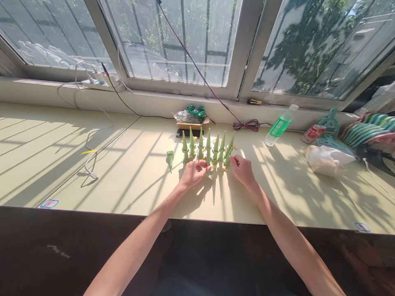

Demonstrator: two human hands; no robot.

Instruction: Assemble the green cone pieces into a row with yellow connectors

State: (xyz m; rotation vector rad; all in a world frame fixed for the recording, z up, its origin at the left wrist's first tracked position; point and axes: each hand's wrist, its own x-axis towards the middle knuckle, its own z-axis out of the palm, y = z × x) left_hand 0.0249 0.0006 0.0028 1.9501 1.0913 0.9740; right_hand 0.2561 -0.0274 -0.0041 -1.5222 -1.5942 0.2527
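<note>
Several pale green pointed cones stand upright in a close group on the table, with small yellow bits around their bases. My left hand is at the front of the group, thumb and fingers closed around the lower part of a front green cone. At the group's right end, my right hand has its fingertips pinched together beside a slightly tilted green cone; whatever is between them is too small to make out. One separate green cone lies to the left, its tip toward me.
Behind the cones are a dark phone and a small cardboard box with clear plastic and green material. To the right stand a green-labelled bottle, a red can and coiled hoses or hangers. A white cable lies left.
</note>
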